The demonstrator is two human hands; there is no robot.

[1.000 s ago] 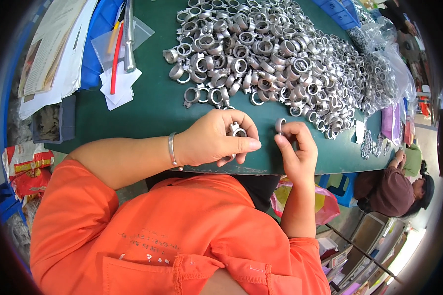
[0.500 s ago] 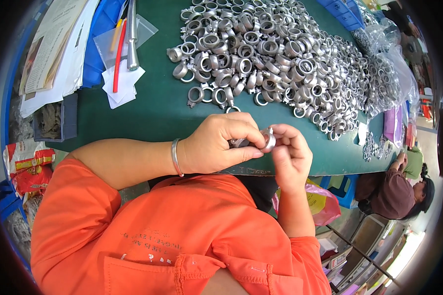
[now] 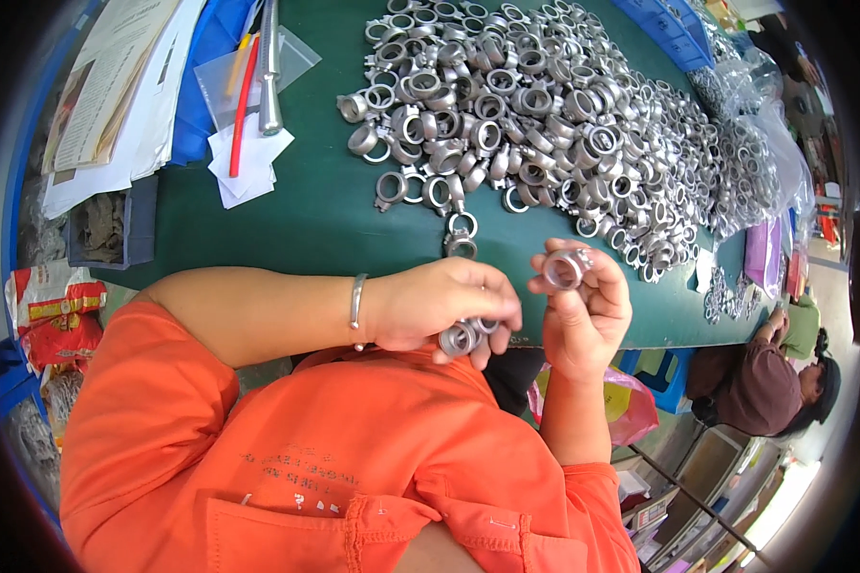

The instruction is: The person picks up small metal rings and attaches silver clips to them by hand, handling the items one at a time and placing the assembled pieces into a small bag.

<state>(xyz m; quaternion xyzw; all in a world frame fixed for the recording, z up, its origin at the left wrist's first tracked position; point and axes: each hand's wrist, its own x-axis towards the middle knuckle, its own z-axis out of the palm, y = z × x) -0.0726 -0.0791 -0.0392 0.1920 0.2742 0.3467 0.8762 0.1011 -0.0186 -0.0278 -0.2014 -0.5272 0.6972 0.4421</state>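
My right hand (image 3: 591,315) pinches a metal ring (image 3: 566,270) with a small lug between thumb and fingers, its round opening facing me. Just left of it and nearer my body, my left hand (image 3: 454,301) is curled palm-down around a few more metal rings (image 3: 460,338), which show below the fingers. Part of that bunch is hidden by the hand. Beyond my left hand, two loose rings (image 3: 462,226) lie on the green table. A large heap of similar grey rings (image 3: 506,105) spreads across the table farther away.
The green table (image 3: 296,224) ends right by my hands. At the left are papers (image 3: 115,95), a red pen (image 3: 244,105), a metal tool (image 3: 270,76) and a grey bin (image 3: 115,229). Clear plastic bags (image 3: 760,143) lie at the far right, near a seated person (image 3: 755,382).
My hands have moved apart. The right hand has lifted one ring away to the right; the left has dropped toward me, turning so its bunch of rings shows.
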